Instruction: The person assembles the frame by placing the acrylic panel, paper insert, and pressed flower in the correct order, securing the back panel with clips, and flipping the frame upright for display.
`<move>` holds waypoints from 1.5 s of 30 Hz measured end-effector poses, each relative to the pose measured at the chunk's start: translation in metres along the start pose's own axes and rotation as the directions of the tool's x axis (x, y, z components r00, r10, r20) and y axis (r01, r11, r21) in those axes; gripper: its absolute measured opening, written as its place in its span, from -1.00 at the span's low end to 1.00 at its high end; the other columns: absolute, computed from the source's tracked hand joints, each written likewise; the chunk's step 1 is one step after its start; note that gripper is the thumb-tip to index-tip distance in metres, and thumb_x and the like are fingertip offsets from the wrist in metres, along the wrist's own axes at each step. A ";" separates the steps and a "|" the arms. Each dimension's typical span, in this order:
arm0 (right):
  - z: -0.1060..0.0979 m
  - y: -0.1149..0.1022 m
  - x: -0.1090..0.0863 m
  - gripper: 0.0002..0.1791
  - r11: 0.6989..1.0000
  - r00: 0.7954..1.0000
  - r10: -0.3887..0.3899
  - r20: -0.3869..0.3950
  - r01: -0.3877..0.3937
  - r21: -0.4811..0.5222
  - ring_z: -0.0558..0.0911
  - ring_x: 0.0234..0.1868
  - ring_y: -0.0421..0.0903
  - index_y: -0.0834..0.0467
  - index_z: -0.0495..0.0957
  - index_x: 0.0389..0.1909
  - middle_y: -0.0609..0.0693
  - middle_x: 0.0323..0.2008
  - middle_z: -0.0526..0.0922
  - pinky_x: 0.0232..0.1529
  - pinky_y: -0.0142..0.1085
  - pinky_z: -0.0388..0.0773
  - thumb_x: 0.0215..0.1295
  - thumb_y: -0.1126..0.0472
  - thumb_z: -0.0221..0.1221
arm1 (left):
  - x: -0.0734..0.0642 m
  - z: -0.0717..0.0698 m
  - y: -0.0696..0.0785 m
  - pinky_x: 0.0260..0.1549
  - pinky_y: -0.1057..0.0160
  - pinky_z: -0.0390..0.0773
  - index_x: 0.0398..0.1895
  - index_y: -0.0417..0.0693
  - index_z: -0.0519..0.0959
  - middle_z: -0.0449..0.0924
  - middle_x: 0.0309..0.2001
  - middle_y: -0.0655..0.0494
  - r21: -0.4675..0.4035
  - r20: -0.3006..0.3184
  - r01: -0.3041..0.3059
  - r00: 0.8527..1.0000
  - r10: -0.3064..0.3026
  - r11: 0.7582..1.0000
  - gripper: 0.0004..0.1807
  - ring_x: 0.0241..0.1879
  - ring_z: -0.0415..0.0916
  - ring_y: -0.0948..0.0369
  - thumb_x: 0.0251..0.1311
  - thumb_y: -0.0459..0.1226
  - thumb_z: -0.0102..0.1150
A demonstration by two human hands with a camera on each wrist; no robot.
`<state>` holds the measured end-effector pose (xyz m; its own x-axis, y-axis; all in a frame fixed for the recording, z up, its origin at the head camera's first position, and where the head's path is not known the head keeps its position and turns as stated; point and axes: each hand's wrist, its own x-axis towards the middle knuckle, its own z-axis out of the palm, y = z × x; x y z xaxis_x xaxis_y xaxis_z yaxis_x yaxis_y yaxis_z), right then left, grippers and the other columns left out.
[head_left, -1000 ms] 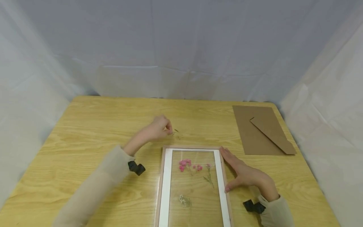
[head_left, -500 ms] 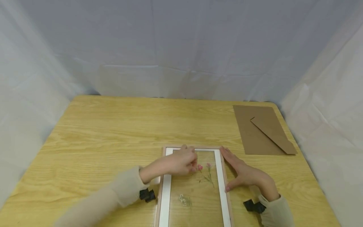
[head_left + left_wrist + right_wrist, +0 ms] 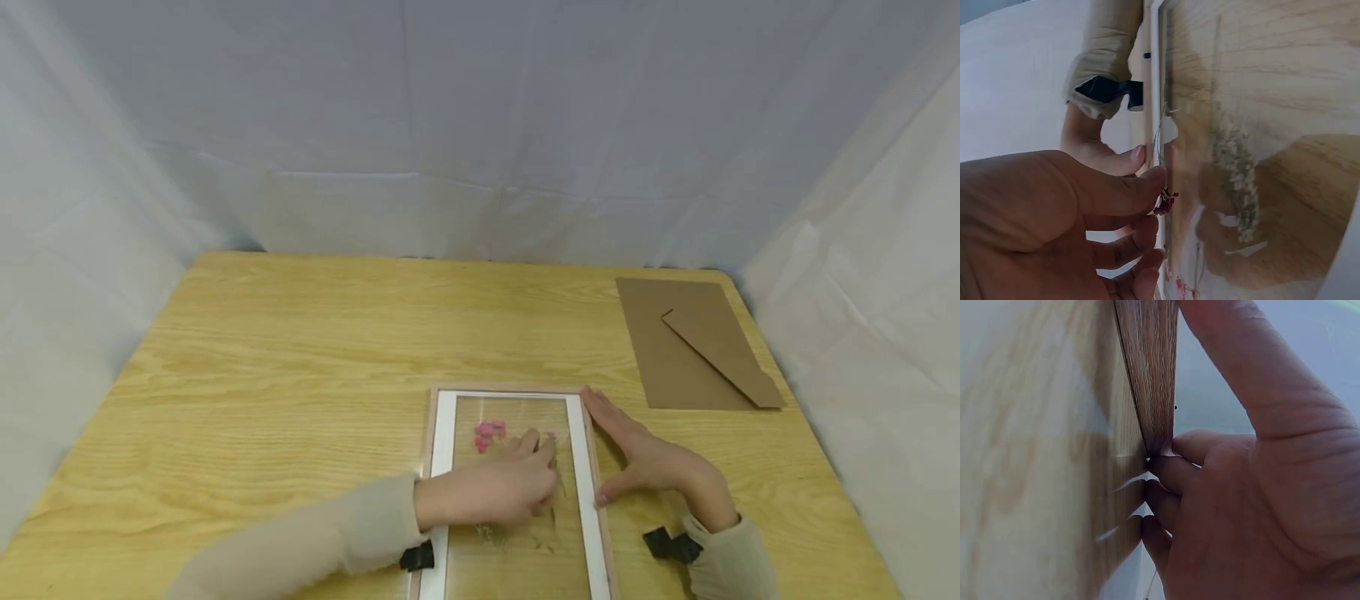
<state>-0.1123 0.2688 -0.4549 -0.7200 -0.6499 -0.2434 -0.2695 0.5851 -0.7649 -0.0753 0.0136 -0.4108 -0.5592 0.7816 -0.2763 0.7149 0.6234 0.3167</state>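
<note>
One sprig (image 3: 1165, 202) is pinched by the left hand (image 3: 495, 492) over a clear-paned frame (image 3: 428, 442). In the left wrist view, its thin stem is pointed upward, its dark red flower head downward. The frame, wood-rimmed and white-bordered, is laid lengthwise toward the counter's (image 3: 300, 350) far edge. Its right edge is touched by the right hand (image 3: 648, 462), thumb spread from fingers.

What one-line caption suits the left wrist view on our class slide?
Left grip pinching a red flower over the frame, a white flower nearby, right grip at the edge.

Even light, dim wrist views.
</note>
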 end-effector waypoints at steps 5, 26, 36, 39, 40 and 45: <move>0.001 0.000 0.001 0.52 1.000 1.000 0.002 0.002 -0.002 -0.007 -0.34 0.52 0.30 0.12 -0.40 0.58 0.22 0.56 -0.40 0.35 0.42 -0.26 -0.14 -0.11 0.55 | 0.002 0.007 -0.001 0.24 -0.06 0.42 -0.62 0.12 0.49 0.26 0.42 -0.19 0.034 -0.040 0.000 0.999 0.002 0.999 -0.74 0.21 0.30 0.01 0.10 -0.34 0.32; 0.001 -0.003 0.001 0.52 1.000 1.000 -0.019 0.007 0.019 -0.006 -0.34 0.52 0.33 0.18 -0.40 0.57 0.28 0.55 -0.42 0.34 0.43 -0.25 -0.14 -0.12 0.55 | -0.052 -0.020 -0.058 0.27 -0.10 0.32 0.28 -0.06 0.40 0.38 0.25 -0.01 -0.159 -0.208 0.011 0.977 -0.044 0.987 -0.37 0.29 0.22 0.00 0.18 -0.10 0.36; 0.000 -0.003 0.002 0.52 1.000 1.000 -0.016 0.006 0.016 -0.014 -0.34 0.51 0.34 0.19 -0.41 0.57 0.29 0.55 -0.42 0.33 0.43 -0.25 -0.14 -0.11 0.55 | -0.101 -0.006 -0.082 0.37 -0.36 -0.23 0.58 -0.17 -0.31 -0.62 0.55 -0.16 -0.282 -0.040 0.201 0.975 -0.220 0.938 0.49 0.50 -0.58 -0.23 -0.21 0.15 0.53; -0.001 -0.005 0.001 0.52 1.000 1.000 -0.009 0.006 0.010 -0.016 -0.34 0.51 0.35 0.21 -0.40 0.57 0.29 0.55 -0.42 0.34 0.42 -0.25 -0.15 -0.11 0.55 | -0.107 0.002 -0.086 0.38 -0.33 -0.25 0.56 -0.25 -0.34 -0.62 0.54 -0.19 -0.273 -0.017 0.216 0.973 -0.229 0.937 0.53 0.49 -0.60 -0.22 -0.25 0.24 0.49; -0.001 -0.005 0.001 0.53 1.000 1.000 -0.008 0.006 0.008 -0.017 -0.34 0.51 0.35 0.21 -0.40 0.57 0.29 0.55 -0.42 0.35 0.41 -0.25 -0.15 -0.11 0.55 | -0.108 0.005 -0.087 0.38 -0.32 -0.25 0.56 -0.26 -0.34 -0.62 0.54 -0.19 -0.272 -0.012 0.220 0.973 -0.232 0.937 0.55 0.49 -0.60 -0.22 -0.26 0.26 0.47; 0.000 -0.011 0.000 0.52 0.999 1.000 0.014 -0.005 -0.015 -0.033 -0.34 0.51 0.35 0.22 -0.39 0.57 0.28 0.55 -0.41 0.37 0.38 -0.25 -0.15 -0.11 0.55 | -0.110 0.012 -0.089 0.40 -0.30 -0.26 0.56 -0.25 -0.35 -0.66 0.54 -0.14 -0.295 -0.002 0.228 0.971 -0.240 0.928 0.56 0.50 -0.59 -0.22 -0.27 0.31 0.44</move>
<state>-0.1100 0.2625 -0.4467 -0.7270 -0.6389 -0.2516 -0.2795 0.6100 -0.7415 -0.0729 -0.1280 -0.4196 -0.7152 0.6095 -0.3419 0.4118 0.7629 0.4984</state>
